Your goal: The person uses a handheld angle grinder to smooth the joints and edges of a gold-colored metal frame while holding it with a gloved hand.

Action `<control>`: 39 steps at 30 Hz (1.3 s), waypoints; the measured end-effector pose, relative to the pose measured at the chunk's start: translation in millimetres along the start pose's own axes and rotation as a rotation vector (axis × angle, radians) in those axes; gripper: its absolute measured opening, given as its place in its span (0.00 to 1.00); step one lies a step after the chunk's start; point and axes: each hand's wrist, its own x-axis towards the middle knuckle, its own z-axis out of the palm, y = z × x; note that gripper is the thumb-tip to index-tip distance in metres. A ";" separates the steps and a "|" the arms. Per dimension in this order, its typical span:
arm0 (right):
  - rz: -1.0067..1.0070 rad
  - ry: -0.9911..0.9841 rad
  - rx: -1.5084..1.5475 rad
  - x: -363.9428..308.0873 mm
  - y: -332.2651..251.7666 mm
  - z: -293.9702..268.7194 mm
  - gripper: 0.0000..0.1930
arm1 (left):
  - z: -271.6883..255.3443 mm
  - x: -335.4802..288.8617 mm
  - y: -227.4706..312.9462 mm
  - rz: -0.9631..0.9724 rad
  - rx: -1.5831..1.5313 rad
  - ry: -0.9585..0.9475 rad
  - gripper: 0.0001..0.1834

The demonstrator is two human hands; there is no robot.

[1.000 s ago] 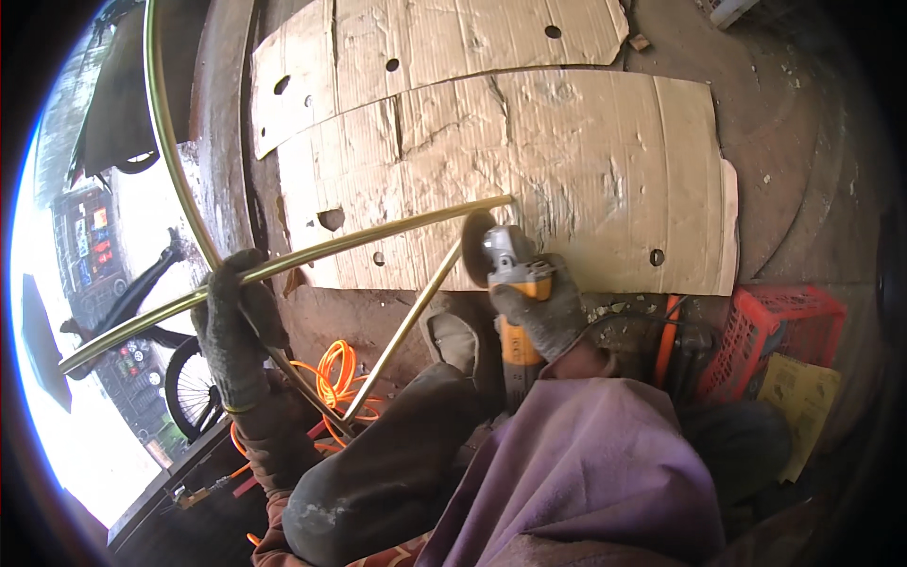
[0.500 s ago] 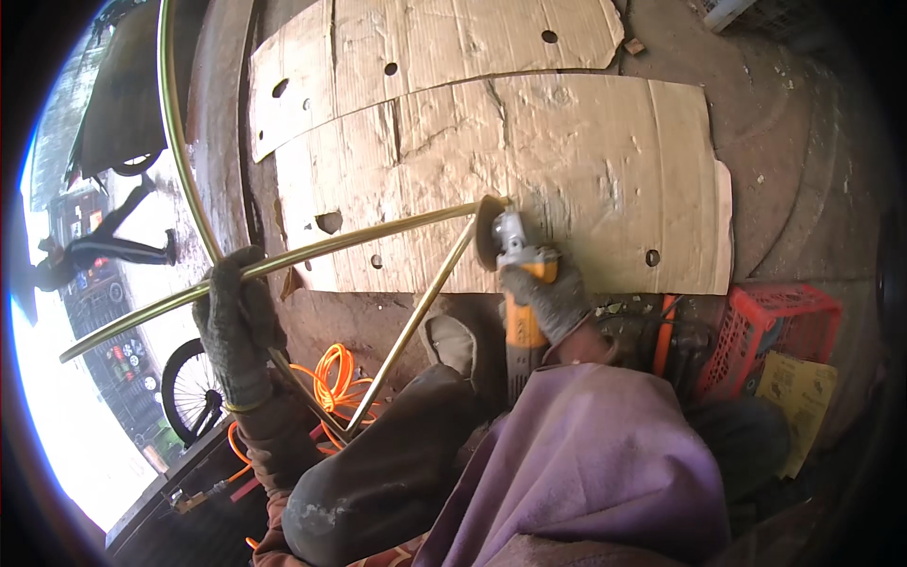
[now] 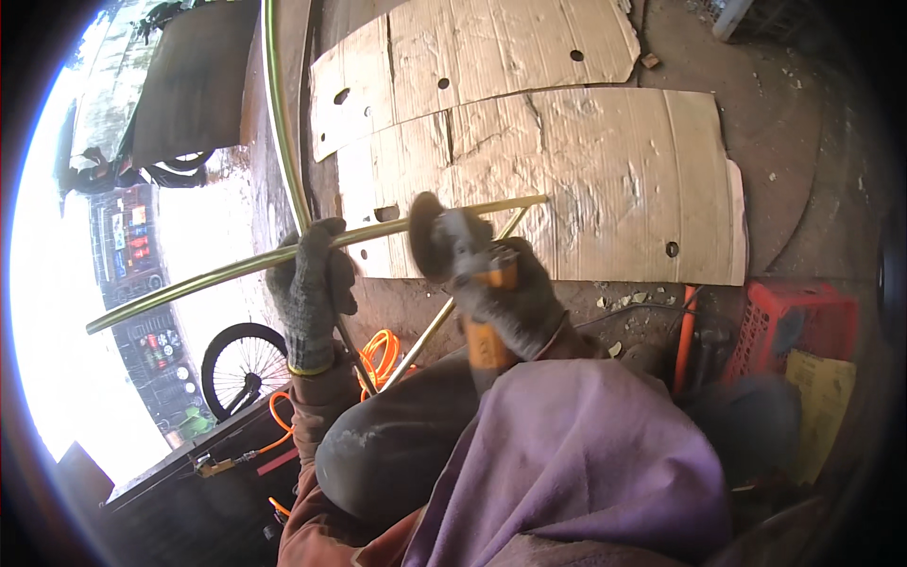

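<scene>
My left hand (image 3: 307, 302), in a grey knitted glove, is closed around a gold-coloured metal tube frame (image 3: 203, 285) where its tubes cross. The frame's long tube runs from the left to a tip over the cardboard, and a thinner tube joins it near that tip. In my gloved right hand (image 3: 518, 304) is an orange angle grinder (image 3: 487, 345), its body blurred by motion. The grinder's dark disc (image 3: 425, 236) overlaps the long tube, right of my left hand; whether it touches cannot be made out.
Two worn cardboard sheets (image 3: 586, 236) with holes lie on the floor ahead. To the right stand a red plastic crate (image 3: 803, 321) and a yellowish paper sheet (image 3: 817, 402). An orange hose (image 3: 380, 354) is coiled by my knee. A bicycle wheel (image 3: 241, 378) shows at the left.
My right hand has brought the grinder left along the long tube, from near its tip toward my left hand. My left hand keeps its grip; the whole view has shifted.
</scene>
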 end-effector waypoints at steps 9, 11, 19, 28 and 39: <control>-0.093 -0.107 0.094 -10.2 -10.9 -8.1 0.17 | 12.1 -10.2 32.0 -0.092 0.058 0.089 0.22; -0.175 -0.053 0.091 -18.2 -11.5 7.2 0.15 | 22.6 -2.9 15.6 -0.083 0.039 0.051 0.23; 0.030 0.117 0.283 -10.1 19.1 -41.4 0.13 | 23.3 -9.1 33.4 -0.075 0.053 0.068 0.23; -0.119 0.101 -0.005 6.2 24.0 -57.4 0.17 | 26.3 12.3 49.9 -0.153 -0.063 -0.067 0.45; -0.374 0.083 0.047 -12.4 26.6 -13.1 0.15 | 0.4 38.3 44.0 0.102 0.360 -0.197 0.27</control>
